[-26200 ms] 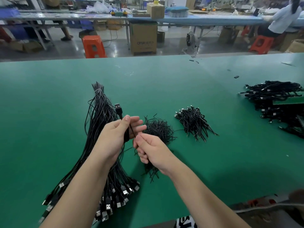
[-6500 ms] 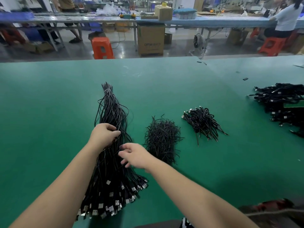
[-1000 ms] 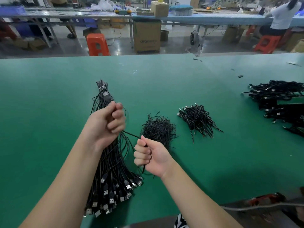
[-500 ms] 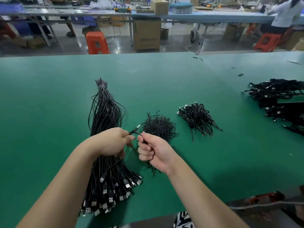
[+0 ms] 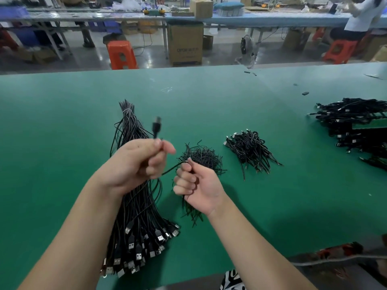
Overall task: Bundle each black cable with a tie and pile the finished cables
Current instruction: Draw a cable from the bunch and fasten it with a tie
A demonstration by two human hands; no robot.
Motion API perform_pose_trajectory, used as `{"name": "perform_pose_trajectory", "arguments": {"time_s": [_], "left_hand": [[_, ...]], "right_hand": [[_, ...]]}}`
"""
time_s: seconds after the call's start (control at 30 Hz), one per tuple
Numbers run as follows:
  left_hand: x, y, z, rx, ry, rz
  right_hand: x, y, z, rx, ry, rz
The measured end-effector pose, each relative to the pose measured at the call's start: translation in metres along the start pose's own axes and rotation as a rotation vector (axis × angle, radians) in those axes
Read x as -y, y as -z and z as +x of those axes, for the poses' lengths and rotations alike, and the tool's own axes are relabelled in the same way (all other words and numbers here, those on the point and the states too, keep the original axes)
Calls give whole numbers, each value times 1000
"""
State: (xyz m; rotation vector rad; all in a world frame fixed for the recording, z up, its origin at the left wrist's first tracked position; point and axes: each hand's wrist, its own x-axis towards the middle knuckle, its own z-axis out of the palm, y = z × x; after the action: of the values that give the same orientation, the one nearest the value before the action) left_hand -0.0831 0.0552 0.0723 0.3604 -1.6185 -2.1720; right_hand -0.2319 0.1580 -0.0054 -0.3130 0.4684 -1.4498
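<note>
Hands: two — left hand (image 5: 134, 164) pinches one black cable (image 5: 157, 127) near its plug, right hand (image 5: 196, 185) fisted round the cable's other stretch.
Piles: loose cables (image 5: 136, 206), ties (image 5: 201, 156), finished bundles (image 5: 249, 149), far-right heap (image 5: 351, 126) — four.
Surface: green table (image 5: 52, 126).
Room: two orange stools (image 5: 121, 55), cardboard box (image 5: 185, 43).

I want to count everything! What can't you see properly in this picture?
- Cable: head view, plug blurred; the rest hidden inside the left hand and right hand.
- Far cable heap: cut off by the right edge.
- Tie pile: strands too tangled to count.
</note>
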Motion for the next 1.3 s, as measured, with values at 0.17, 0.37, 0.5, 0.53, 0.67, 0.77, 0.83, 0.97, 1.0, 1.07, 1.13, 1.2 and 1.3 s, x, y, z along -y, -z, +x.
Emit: {"name": "perform_pose_trajectory", "arguments": {"time_s": [0.17,0.37,0.5,0.53,0.67,0.77,0.83,0.97,1.0,1.07,1.13,1.2,1.3], "left_hand": [[-5,4,-7,229,304,769],[27,2,1,-148,358,1100],[41,1,3,-324,24,412],[44,-4,3,-343,-12,248],[51,-20,6,-408,-42,-43],[47,-20,3,-384,-50,-110],[44,-18,0,-388,-81,-156],[40,-19,1,-425,-85,-162],[40,-20,1,-437,-84,-156],[40,-23,2,-449,-79,-154],[42,-26,2,-426,-60,-129],[44,-29,2,-376,-42,-107],[40,-25,-2,-261,10,-94]], "right_hand": [[16,-3,1,-64,32,-159],[18,-11,-2,-78,95,-543],[6,-16,-8,-39,80,-635],[1,-17,-8,-52,90,-700],[-18,-20,-7,-149,146,-1200],[-18,-17,-10,-217,155,-1438],[-17,-13,-12,-274,150,-1604],[-15,-9,-14,-312,200,-1636],[-14,-10,-14,-295,210,-1600],[-12,-16,-13,-232,202,-1444],[-11,-23,-9,-190,211,-1211],[-9,-27,-5,-205,258,-1047],[-3,-25,-7,-225,275,-995]]}}
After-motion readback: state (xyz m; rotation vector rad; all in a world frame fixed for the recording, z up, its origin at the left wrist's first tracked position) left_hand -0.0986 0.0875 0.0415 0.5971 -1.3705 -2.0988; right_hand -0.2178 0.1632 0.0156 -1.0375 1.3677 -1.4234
